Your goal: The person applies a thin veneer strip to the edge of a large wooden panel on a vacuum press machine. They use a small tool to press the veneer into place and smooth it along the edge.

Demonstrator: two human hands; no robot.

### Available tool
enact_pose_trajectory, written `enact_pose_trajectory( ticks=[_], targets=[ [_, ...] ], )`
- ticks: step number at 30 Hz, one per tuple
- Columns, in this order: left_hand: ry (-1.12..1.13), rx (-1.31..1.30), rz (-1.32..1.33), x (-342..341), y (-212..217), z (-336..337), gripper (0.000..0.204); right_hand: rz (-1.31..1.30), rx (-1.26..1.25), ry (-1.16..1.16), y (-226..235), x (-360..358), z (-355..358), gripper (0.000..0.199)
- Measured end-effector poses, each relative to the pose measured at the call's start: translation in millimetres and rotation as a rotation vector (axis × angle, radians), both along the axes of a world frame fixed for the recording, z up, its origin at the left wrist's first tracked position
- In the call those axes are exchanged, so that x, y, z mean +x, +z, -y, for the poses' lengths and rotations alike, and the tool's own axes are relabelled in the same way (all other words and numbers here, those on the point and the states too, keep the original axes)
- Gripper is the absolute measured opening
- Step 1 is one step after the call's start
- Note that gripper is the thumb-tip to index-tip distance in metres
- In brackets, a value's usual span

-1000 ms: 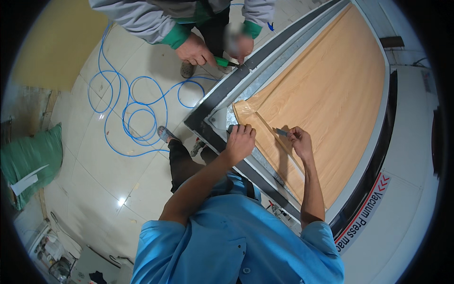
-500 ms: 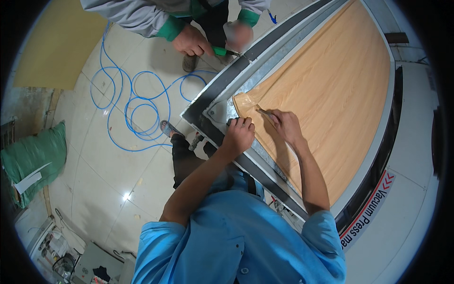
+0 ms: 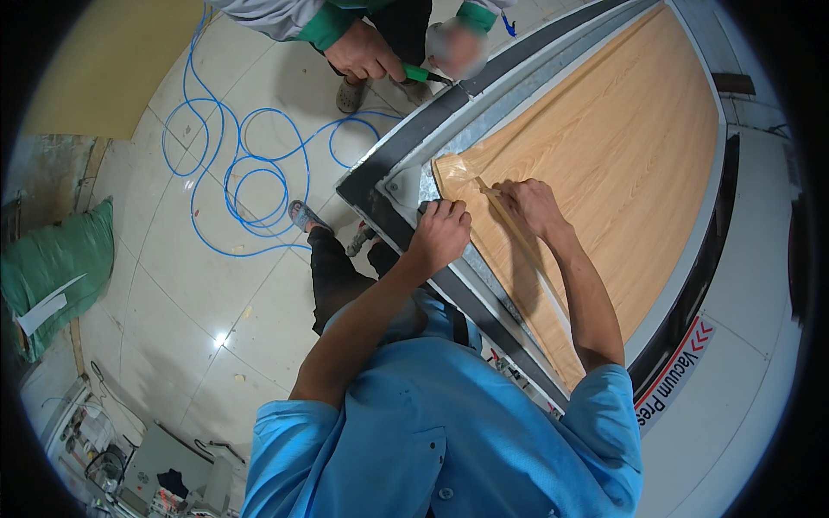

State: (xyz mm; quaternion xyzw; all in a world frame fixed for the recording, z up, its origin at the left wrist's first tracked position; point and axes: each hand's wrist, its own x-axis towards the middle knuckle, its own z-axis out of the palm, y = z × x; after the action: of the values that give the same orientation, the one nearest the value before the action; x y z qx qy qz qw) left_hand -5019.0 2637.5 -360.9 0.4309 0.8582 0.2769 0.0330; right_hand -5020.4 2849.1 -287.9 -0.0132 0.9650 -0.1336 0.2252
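left hand: curled shut, pressing on the grey metal edge of the press bed near its corner; holds nothing i can make out.
right hand: fingers pinched on a thin strip at the panel's corner.
wood-grain panel: lies flat in the bed, corner toward the person; pale orange, glossy film.
handling: likely broad, stiff, heavy; film thin and tearable, best taken at its lifted edge.
co-worker's hand: grips a green tool at the far rim.

- The wood-look sheet is light orange-brown with fine grain lines. It lies flat on the worktop inside a dark frame.
- Its near corner looks shiny and a bit lifted, close to both hands.
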Motion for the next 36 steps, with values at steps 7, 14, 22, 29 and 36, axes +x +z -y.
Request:
enact_pose_trajectory(
  ticks=[7,14,22,29,36],
  targets=[
    [0.011,-0.001,-0.020,1,-3,-2,0.016,-0.019,0.013,0.014,1,19,-5,0.024],
    [0.007,0.020,-0.050,1,-6,-4,0.015,-0.089,-0.057,-0.003,5,5,-1,0.025],
    [0.002,-0.009,-0.017,1,-7,-2,0.016,-0.061,0.010,0.135,-5,-4,-10,0.025],
    [0.016,-0.004,-0.025,2,-7,-2,0.016,-0.098,-0.009,0.151,-5,0,-13,0.018],
    [0.018,-0.053,-0.047,2,-7,-3,0.017,0.000,0.015,0.081,4,1,-10,0.023]
  ],
)
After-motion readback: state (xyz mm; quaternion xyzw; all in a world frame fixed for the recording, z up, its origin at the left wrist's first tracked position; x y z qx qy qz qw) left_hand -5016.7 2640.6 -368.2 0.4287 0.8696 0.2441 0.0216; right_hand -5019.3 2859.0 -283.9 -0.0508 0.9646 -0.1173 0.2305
